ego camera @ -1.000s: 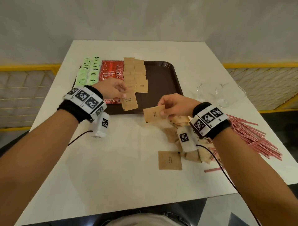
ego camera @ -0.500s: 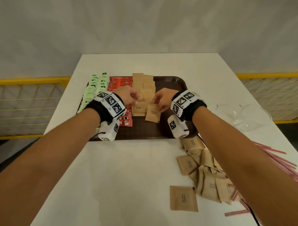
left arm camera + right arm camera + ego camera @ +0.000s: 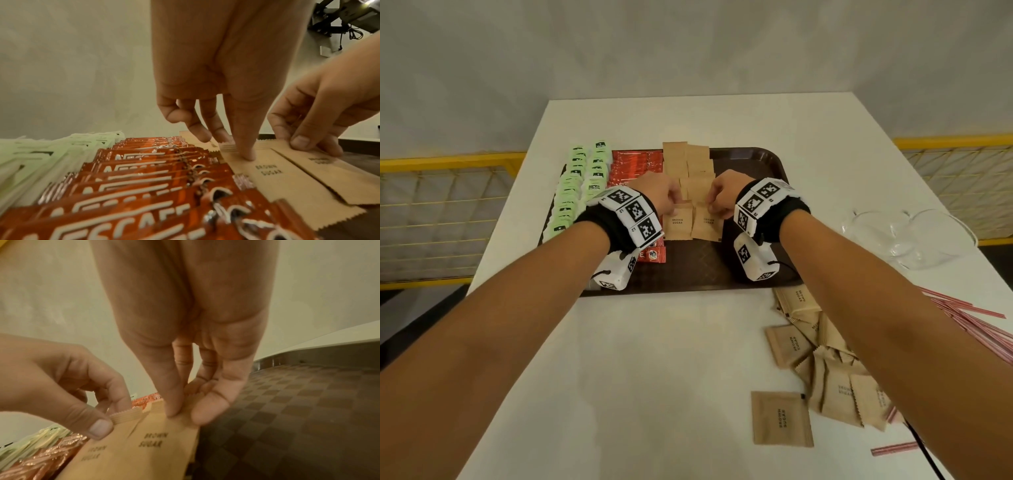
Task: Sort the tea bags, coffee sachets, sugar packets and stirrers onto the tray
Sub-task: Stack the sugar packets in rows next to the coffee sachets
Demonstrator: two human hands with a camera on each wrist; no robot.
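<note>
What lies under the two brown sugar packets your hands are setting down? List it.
Under the two brown sugar packets the dark tray shows, and their far ends overlap earlier packets. The left hand and right hand cover that overlap.

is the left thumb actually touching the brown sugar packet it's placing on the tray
Touching. The left wrist view shows the left hand pressing its thumb tip onto the nearer flat brown paper sugar packet; the right wrist view confirms it at the crimped edge.

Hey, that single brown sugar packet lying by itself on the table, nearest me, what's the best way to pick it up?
The lone brown sugar packet lies flat on the table, apart from the pile. Probably best to pinch its left edge, coming from the open left side: a thin flat sachet gives no height, so lift an edge first.
</note>
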